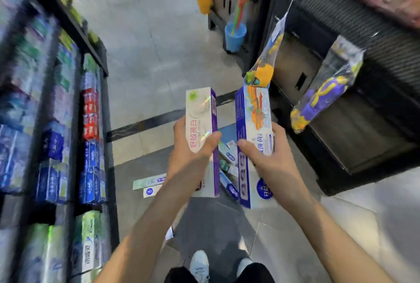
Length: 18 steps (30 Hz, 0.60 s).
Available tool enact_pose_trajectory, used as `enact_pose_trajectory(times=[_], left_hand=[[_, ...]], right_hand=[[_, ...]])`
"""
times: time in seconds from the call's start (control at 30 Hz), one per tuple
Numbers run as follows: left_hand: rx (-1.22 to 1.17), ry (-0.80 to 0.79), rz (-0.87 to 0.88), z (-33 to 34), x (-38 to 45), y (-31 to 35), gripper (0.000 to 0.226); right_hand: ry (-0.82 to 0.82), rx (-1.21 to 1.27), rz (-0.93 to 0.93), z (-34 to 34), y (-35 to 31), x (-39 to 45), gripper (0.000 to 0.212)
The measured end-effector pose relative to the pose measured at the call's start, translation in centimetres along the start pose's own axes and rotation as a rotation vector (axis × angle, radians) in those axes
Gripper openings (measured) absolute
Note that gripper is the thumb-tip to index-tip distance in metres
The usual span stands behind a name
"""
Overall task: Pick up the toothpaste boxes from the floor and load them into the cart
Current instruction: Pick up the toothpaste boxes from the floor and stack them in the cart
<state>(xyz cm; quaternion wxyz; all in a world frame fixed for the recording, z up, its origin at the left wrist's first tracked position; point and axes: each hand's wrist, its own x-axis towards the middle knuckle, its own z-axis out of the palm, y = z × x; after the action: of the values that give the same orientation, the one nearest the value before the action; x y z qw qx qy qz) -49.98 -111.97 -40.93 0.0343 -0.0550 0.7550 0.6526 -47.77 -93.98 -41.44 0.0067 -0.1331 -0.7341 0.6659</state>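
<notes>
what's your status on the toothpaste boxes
Left hand holds white-and-purple box. Right hand holds blue box. More boxes on floor. No cart in view.

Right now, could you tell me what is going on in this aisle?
A person stands in a shop aisle holding one toothpaste box in each hand. The left hand grips a white and purple box; the right hand grips a blue and white box. More toothpaste boxes lie scattered on the floor ahead. Stocked shelves stand to the left. No cart is in view.
</notes>
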Motion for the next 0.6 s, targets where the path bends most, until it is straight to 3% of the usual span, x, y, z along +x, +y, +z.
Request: enact_pose_trajectory(times=[0.13, 0.23, 0.37, 0.5, 0.6], left_hand=[[0.051, -0.001, 0.085, 0.8, -2.8, 13.8, 0.058], [0.090, -0.098, 0.160, 1.8, -5.0, 20.5, 0.042], [-0.018, -0.244, 0.208, 3.6, -7.6, 26.1, 0.041], [-0.077, -0.457, 0.255, 6.4, -10.1, 28.9, 0.044], [-0.048, -0.628, 0.302, 9.0, -12.2, 29.7, 0.058]], right_hand=[[0.079, 0.011, -0.098, -3.6, -13.6, -3.5, 0.055], [0.161, 0.027, -0.127, -6.4, -19.4, -6.5, 0.059], [0.300, 0.056, -0.135, -9.6, -24.0, -11.2, 0.051], [0.551, 0.139, -0.125, -11.8, -25.9, -16.8, 0.059], [0.722, 0.177, -0.111, -13.1, -25.9, -21.4, 0.067]])
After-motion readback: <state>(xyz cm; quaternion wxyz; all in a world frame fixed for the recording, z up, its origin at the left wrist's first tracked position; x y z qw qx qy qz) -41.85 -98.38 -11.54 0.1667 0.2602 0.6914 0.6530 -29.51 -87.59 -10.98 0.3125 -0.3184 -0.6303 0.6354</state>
